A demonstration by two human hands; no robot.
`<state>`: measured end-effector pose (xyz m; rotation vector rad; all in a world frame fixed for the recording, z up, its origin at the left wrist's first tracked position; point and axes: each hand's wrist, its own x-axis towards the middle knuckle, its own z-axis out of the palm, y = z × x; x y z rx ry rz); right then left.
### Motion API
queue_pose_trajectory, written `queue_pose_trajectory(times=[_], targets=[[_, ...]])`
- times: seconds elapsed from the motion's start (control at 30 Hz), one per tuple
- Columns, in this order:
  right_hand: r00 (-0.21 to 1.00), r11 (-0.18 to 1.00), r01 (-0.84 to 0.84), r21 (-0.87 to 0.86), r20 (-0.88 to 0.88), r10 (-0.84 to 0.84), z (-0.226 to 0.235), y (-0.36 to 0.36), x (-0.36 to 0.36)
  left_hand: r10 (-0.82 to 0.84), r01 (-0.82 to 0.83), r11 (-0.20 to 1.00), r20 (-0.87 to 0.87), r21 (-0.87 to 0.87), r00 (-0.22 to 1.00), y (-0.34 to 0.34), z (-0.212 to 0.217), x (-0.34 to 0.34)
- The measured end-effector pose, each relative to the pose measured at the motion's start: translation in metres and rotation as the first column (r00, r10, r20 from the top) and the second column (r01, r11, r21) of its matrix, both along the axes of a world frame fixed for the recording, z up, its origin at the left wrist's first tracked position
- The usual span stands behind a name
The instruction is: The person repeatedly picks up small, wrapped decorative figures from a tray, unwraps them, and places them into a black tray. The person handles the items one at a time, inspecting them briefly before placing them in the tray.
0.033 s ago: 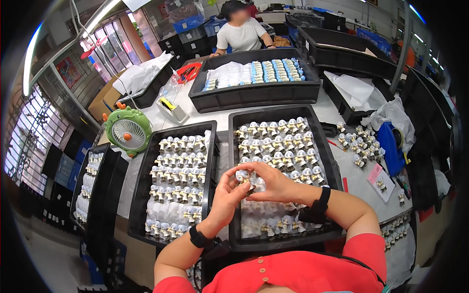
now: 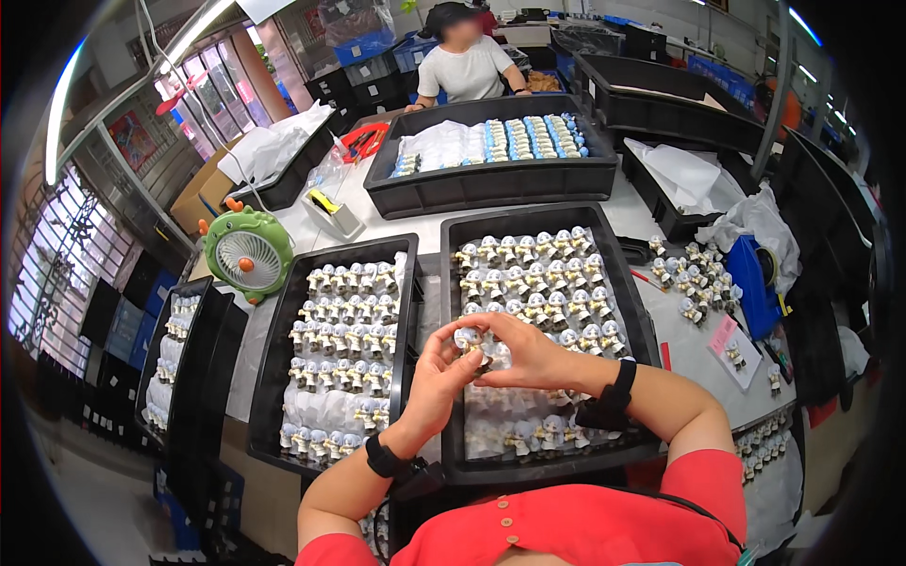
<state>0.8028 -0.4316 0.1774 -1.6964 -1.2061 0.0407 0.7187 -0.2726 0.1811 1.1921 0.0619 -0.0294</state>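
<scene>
The left grip (image 2: 435,385) and right grip (image 2: 530,351) pinch a small, rounded figurine (image 2: 468,341) between fingertips, above a rectangular black tray (image 2: 528,470) holding rows of similar figurines (image 2: 536,274); beyond, a round green fan (image 2: 249,260) stands on the smooth, pale table (image 2: 420,228).

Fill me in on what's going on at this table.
A person in a red top holds a small figurine between the left hand and right hand, above a black tray of similar figurines in rows. Another filled tray sits to the left, and a loose cluster of figurines lies to the right. Across the table, a co-worker in white is behind a third tray.
</scene>
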Motion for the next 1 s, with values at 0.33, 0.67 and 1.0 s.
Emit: queue_pose_trajectory(times=[0.33, 0.67, 1.0], targets=[[1.000, 1.000, -0.007, -0.024, 0.013, 0.007, -0.007, 0.004, 0.004, 0.005, -0.004, 0.998, -0.021, 0.068, 1.000, 0.002, -0.003, 0.002], [0.998, 0.997, -0.067, -0.044, -0.001, 0.067, -0.006, -0.001, 0.007, -0.003, 0.003, 1.000, 0.026, 0.017, 1.000, 0.002, -0.014, 0.005], [0.999, 0.997, -0.037, -0.072, -0.025, 0.035, -0.017, -0.008, 0.007, 0.038, -0.038, 0.999, 0.017, -0.002, 0.999, -0.010, -0.014, 0.003]])
